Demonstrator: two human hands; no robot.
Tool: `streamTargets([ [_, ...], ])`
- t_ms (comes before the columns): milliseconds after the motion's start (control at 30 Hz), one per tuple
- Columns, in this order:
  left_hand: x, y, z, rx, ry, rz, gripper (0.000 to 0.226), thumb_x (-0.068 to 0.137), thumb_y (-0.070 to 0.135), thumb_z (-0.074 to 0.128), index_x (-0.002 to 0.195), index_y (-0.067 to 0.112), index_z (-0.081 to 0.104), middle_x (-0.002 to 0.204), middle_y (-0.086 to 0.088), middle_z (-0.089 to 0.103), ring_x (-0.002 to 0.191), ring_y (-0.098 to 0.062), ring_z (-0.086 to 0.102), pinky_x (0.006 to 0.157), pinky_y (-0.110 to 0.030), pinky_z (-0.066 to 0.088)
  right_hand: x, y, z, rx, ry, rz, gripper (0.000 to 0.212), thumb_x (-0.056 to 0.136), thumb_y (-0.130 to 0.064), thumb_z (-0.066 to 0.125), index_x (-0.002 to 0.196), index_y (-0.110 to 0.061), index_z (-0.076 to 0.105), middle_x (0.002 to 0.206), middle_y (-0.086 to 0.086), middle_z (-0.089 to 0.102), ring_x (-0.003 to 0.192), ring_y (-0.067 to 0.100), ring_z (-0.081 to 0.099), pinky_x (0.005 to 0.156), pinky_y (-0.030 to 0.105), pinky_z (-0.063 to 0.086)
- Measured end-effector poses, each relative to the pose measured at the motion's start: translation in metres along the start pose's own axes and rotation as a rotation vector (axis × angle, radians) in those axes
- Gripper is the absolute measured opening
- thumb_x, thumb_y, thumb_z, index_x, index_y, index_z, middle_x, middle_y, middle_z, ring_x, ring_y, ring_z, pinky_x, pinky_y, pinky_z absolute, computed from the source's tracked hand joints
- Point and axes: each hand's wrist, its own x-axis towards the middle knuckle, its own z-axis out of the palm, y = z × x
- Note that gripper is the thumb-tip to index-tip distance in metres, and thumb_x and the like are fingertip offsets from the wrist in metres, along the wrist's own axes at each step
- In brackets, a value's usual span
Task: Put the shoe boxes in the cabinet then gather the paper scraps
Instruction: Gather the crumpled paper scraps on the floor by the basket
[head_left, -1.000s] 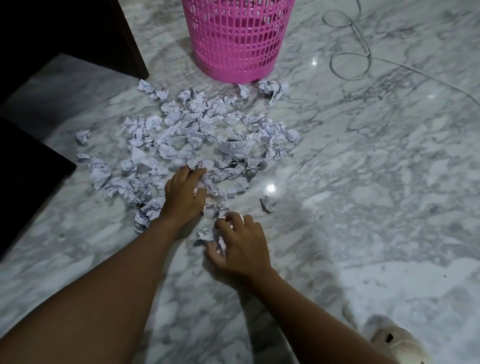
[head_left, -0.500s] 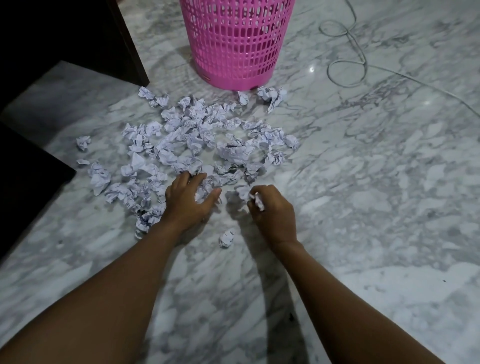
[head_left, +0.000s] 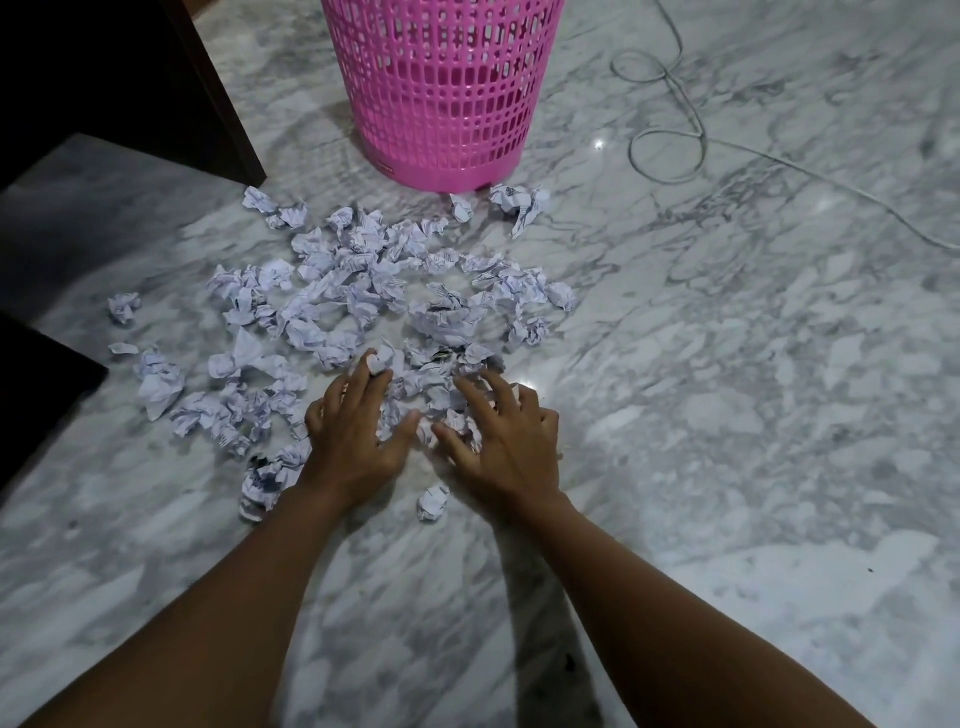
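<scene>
Several crumpled white paper scraps (head_left: 363, 296) lie scattered on the marble floor (head_left: 727, 415) in front of a pink plastic basket (head_left: 441, 88). My left hand (head_left: 353, 436) lies palm down on the near edge of the pile, fingers spread, with one paper ball (head_left: 380, 361) at its fingertips. Beside it, my right hand (head_left: 506, 436) also rests palm down with fingers apart over scraps. A single scrap (head_left: 432, 502) sits on the floor between my wrists. No shoe boxes are in view.
A dark wooden cabinet (head_left: 130, 78) stands at the back left, and a dark flat edge (head_left: 36, 400) juts in at the left. A thin grey cable (head_left: 670, 140) loops over the floor to the right of the basket.
My right hand has moved up from near me to the pile and spread its fingers over the scraps. My left hand stayed at the pile's near edge, fingers now reaching farther in.
</scene>
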Motion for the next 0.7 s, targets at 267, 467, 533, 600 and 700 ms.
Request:
streamTargets([
  [267,0.003,-0.002,0.008,0.015,0.043,-0.033,0.055,0.092,0.042,0.034,0.140,0.018,0.047,0.159,-0.007,0.027,0.142,-0.029,0.025,0.111,-0.052,0.017,0.002,-0.010,0.018,0.118,0.061,-0.151,0.032,0.070,-0.030,0.072,0.101,-0.025,0.069,0.107,-0.001,0.068,0.088,0.026,0.060,0.066,0.034,0.047],
  [467,0.003,-0.005,0.010,-0.018,0.092,-0.045,0.046,0.093,0.040,0.039,0.128,0.015,0.055,0.155,-0.007,0.034,0.137,-0.028,0.033,0.109,-0.049,0.021,0.011,-0.002,0.010,0.345,0.144,-0.184,0.025,0.065,-0.015,0.082,0.084,-0.019,0.066,0.086,0.001,0.066,0.065,0.019,0.061,0.052,0.022,0.042],
  [533,0.003,-0.005,0.011,-0.027,0.100,-0.044,0.045,0.093,0.040,0.039,0.128,0.016,0.055,0.155,-0.006,0.033,0.137,-0.027,0.033,0.109,-0.048,0.021,0.023,0.004,-0.001,0.420,0.243,-0.162,0.021,0.070,-0.019,0.078,0.087,-0.019,0.067,0.090,0.002,0.068,0.068,0.020,0.064,0.053,0.026,0.050],
  [600,0.004,-0.003,0.010,-0.042,0.113,-0.048,0.045,0.094,0.040,0.038,0.128,0.016,0.054,0.155,-0.006,0.033,0.137,-0.026,0.033,0.109,-0.048,0.021,0.042,0.007,-0.012,0.430,0.330,-0.145,0.027,0.074,-0.023,0.073,0.101,-0.022,0.066,0.096,0.004,0.070,0.075,0.026,0.068,0.056,0.030,0.054],
  [700,0.002,0.001,0.009,-0.054,0.114,-0.066,0.049,0.092,0.047,0.037,0.130,0.018,0.049,0.157,-0.005,0.028,0.139,-0.024,0.028,0.110,-0.046,0.018,0.076,-0.003,-0.027,0.378,0.258,-0.089,0.057,0.075,-0.017,0.078,0.129,-0.025,0.060,0.109,0.005,0.069,0.093,0.026,0.065,0.067,0.033,0.053],
])
